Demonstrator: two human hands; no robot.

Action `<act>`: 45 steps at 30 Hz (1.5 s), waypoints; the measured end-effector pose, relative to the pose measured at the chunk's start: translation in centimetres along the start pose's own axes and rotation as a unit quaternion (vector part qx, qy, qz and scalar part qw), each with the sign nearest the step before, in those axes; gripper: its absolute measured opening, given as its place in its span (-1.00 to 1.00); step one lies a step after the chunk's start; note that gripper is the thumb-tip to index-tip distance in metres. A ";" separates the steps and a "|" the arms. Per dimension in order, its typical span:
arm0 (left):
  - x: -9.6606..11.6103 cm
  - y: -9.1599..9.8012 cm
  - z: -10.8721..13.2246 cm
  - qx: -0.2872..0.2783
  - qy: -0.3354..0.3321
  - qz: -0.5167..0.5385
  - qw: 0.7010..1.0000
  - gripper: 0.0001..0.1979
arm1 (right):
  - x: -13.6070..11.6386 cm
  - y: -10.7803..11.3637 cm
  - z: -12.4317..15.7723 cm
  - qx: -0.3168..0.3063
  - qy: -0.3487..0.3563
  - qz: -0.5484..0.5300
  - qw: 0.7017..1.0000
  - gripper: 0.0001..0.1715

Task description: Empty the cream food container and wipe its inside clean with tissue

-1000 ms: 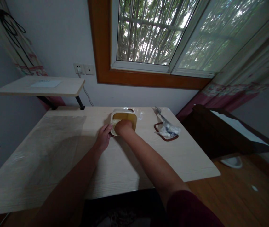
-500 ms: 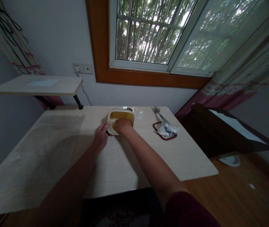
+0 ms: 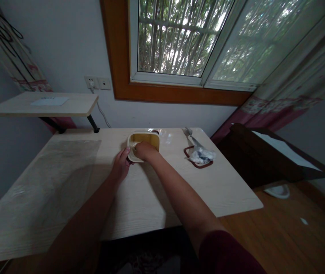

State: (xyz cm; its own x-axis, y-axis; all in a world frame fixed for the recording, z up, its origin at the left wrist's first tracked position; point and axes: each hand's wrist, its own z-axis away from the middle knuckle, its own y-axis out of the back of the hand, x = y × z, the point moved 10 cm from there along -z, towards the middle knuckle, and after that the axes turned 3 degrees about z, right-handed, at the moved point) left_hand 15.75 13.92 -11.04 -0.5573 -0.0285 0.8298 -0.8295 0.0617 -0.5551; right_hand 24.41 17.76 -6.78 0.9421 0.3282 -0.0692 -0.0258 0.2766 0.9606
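A small square container (image 3: 148, 137) with a pale rim and yellowish-tan inside stands on the table, tipped a little towards me. My left hand (image 3: 120, 164) grips its near left corner, thumb at the rim and fingers around the side. Inside the container is my right hand (image 3: 146, 151), its fingers curled and pressed at the left inner wall. Those fingertips are partly hidden, and I cannot make out what they hold, if anything. Behind the container a small brown edge of something shows.
To the right lie a crumpled clear plastic bag (image 3: 203, 155), a brown rectangular ring (image 3: 187, 151) under it and a grey fork-like utensil (image 3: 189, 131). A clear plastic sheet (image 3: 65, 171) covers the table's left part. A raised shelf (image 3: 77, 104) stands at the back left.
My right hand has shifted slightly left inside the container, towards the left wall. My left hand keeps its grip on the corner. The whole view has moved slightly.
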 end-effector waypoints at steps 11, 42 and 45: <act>-0.3 0.3 -0.1 0.002 -0.006 -0.023 1.000 -0.65 | -0.9 0.0 -0.4 0.061 0.073 -0.001 0.995 -0.57; -0.1 0.5 -0.3 0.009 -0.015 0.005 1.000 -0.62 | -0.5 -0.2 -1.7 0.031 0.026 -0.013 0.999 -0.36; 0.1 0.3 -0.1 0.010 -0.018 0.010 1.000 -0.62 | -0.8 -0.1 -1.6 0.023 0.012 -0.005 1.000 -0.40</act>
State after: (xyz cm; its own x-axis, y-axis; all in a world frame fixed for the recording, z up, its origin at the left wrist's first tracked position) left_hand 15.44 14.03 -11.17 -0.5749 -0.0629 0.8158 -0.8182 0.0436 -0.5733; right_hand 23.17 18.90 -7.24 0.9337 0.3478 -0.0853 0.0000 0.2383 0.9712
